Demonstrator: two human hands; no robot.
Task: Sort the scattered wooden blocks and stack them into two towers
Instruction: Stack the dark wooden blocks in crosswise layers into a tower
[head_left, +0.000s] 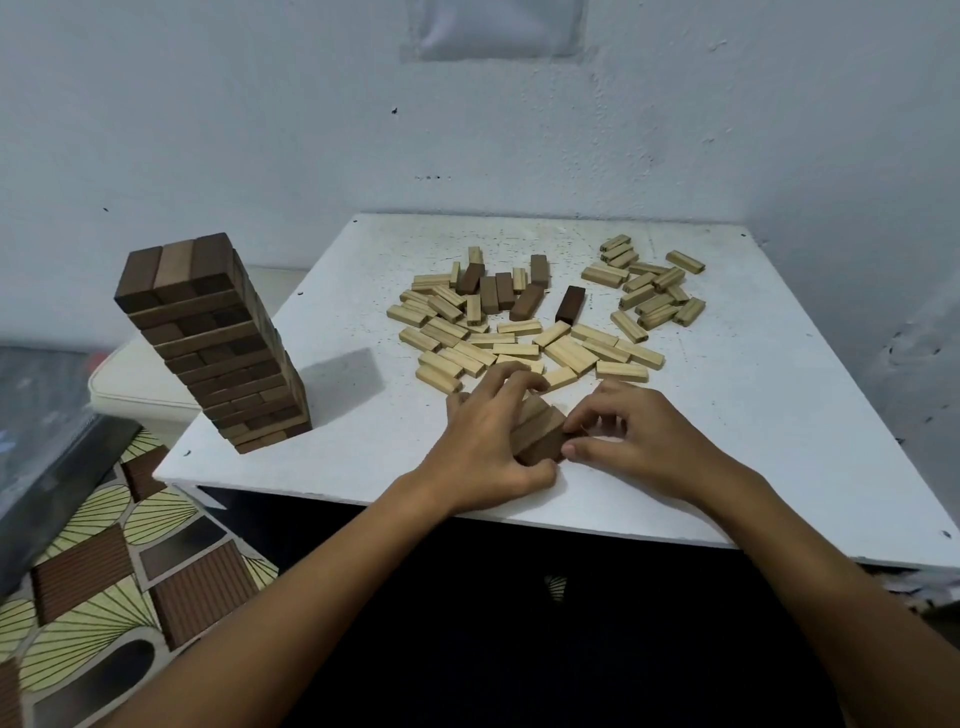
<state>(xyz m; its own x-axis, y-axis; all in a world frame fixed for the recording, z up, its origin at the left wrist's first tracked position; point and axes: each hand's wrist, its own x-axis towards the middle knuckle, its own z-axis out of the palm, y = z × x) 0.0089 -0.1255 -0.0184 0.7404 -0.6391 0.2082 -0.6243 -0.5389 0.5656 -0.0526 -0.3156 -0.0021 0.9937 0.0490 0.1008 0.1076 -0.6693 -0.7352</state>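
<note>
While a tall tower of dark wooden blocks (215, 343) stands near the left edge of the white bench (753, 441), both hands work at the front middle of the bench on a small group of brown blocks (540, 434). The left hand (491, 447) curls over this group from the left, its fingers (519, 382) draped across the top and its thumb at the near end. The right hand (639, 441) comes in from the right, with its fingers (589, 415) narrowed and its thumb pinching against the group's right side. The group appears to be three blocks laid side by side; how many lie beneath cannot be told.

Just beyond the hands, many pale wooden blocks (519, 343) lie scattered flat across the middle of the bench. A few loose dark blocks (506, 291) sit among them toward the far side, one dark block (570, 305) slightly apart to the right. A second cluster of pale blocks (649, 288) lies toward the far right. A white wall (467, 130) rises behind the bench, and a patterned floor (104, 597) shows at lower left.
</note>
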